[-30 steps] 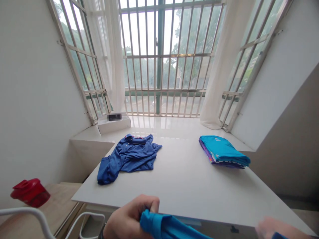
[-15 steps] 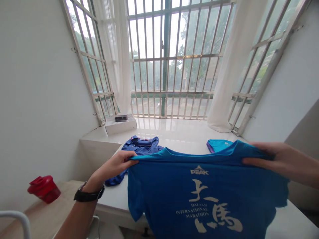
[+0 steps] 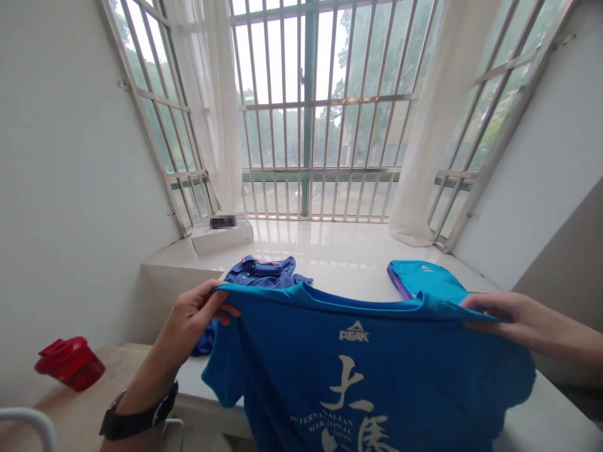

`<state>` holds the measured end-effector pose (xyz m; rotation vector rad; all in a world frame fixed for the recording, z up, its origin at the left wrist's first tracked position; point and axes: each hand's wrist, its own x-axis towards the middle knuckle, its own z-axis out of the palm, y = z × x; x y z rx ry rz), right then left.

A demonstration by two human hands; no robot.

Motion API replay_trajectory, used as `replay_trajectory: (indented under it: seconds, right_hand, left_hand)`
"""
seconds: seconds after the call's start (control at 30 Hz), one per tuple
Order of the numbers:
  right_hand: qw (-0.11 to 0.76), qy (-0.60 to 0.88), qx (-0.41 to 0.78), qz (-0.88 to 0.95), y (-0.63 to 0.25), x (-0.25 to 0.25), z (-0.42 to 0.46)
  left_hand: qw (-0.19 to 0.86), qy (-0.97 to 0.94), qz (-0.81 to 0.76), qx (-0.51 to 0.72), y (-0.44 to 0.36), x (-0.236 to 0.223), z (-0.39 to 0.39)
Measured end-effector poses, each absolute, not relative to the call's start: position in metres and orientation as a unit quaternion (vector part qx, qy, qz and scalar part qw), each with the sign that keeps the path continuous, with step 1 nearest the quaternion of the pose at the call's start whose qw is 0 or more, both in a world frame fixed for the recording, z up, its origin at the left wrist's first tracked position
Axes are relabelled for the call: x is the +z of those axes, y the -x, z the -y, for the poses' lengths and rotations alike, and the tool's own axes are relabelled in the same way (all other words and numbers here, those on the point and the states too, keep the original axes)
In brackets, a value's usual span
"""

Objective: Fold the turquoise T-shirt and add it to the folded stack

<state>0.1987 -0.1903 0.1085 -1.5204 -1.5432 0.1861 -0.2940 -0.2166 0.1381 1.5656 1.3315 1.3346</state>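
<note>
A blue T-shirt [image 3: 292, 351] with white printing hangs stretched between my two hands, its neckline uppermost. My left hand [image 3: 200, 314] pinches one shoulder, thumb over the cloth; a black watch is on that wrist. At the other shoulder my right hand [image 3: 513, 320] grips the fabric between thumb and fingers. Behind the shirt, a dark blue polo shirt [image 3: 261, 271] lies on the white ledge, partly covered from view. A folded turquoise garment [image 3: 424, 276] with a purple edge rests on the right, near my right hand. The T-shirt's lower end runs out of the picture.
A white box [image 3: 223, 235] stands on the window ledge [image 3: 330, 242] at the back left. Low on the left are a red lidded container [image 3: 70, 364] and a white curved rail [image 3: 31, 417]. Barred windows with white curtains [image 3: 414, 157] close off the far side.
My left hand has moved left and toward me, drawing the T-shirt's shoulder outward. The neckline has dropped slightly, and more of the folded turquoise garment shows. The view has shifted a little.
</note>
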Motion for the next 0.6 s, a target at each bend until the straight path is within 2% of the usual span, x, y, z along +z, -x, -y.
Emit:
replay_trajectory:
  seconds: [0.13,0.27,0.37,0.5,0.6]
  right_hand:
    - [0.405,0.643,0.000,0.650,-0.187,0.129,0.139]
    - [0.280,0.681,-0.079,0.672,-0.174,0.119,0.094]
    - [0.218,0.657,-0.090,0.716,-0.144,0.070,0.085]
    - [0.110,0.649,-0.015,0.753,-0.102,-0.013,0.091]
    - [0.065,0.691,0.027,0.719,-0.091,-0.051,0.093]
  left_hand:
    - [0.255,-0.595,-0.519,0.558,0.267,0.132,0.143]
    - [0.175,-0.631,-0.547,0.522,0.226,0.091,0.079]
    - [0.163,-0.714,-0.542,0.412,0.193,0.048,0.072]
    - [0.123,-0.824,-0.523,0.181,0.162,-0.004,0.088]
    - [0.070,-0.828,-0.545,0.109,0.157,-0.032,0.091]
